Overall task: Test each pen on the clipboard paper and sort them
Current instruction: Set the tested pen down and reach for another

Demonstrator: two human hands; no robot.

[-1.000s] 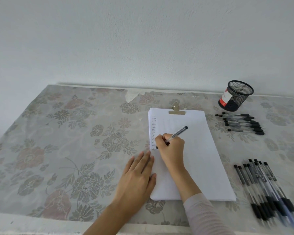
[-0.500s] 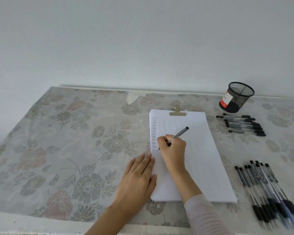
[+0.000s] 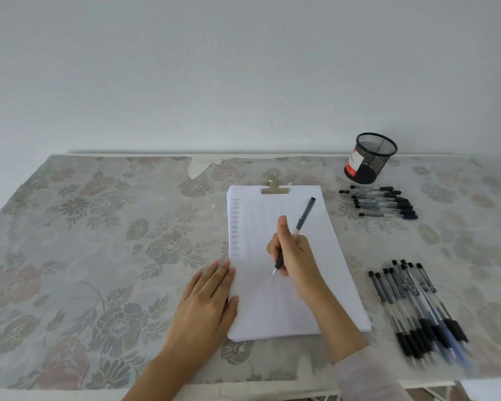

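Note:
White paper (image 3: 287, 302) lies on a clipboard under a brass clip (image 3: 274, 189), with a column of small pen marks (image 3: 235, 227) down its left margin. My right hand (image 3: 297, 256) grips a black pen (image 3: 302, 219) over the middle of the sheet, tip pointing down-left and lifted clear of the marks. My left hand (image 3: 209, 305) lies flat with straight fingers on the paper's left edge. A row of several black pens (image 3: 383, 202) lies to the upper right of the clipboard. A bigger heap of several pens (image 3: 417, 308) lies at the lower right.
A black mesh pen cup (image 3: 370, 157) with a red and white label stands at the back right by the wall. The table wears a flowered cloth (image 3: 99, 241); its front edge runs just below my forearms.
My right hand has left the column of marks and moved right and toward me with the pen, lifting its tip. My left hand has stayed flat on the paper's edge.

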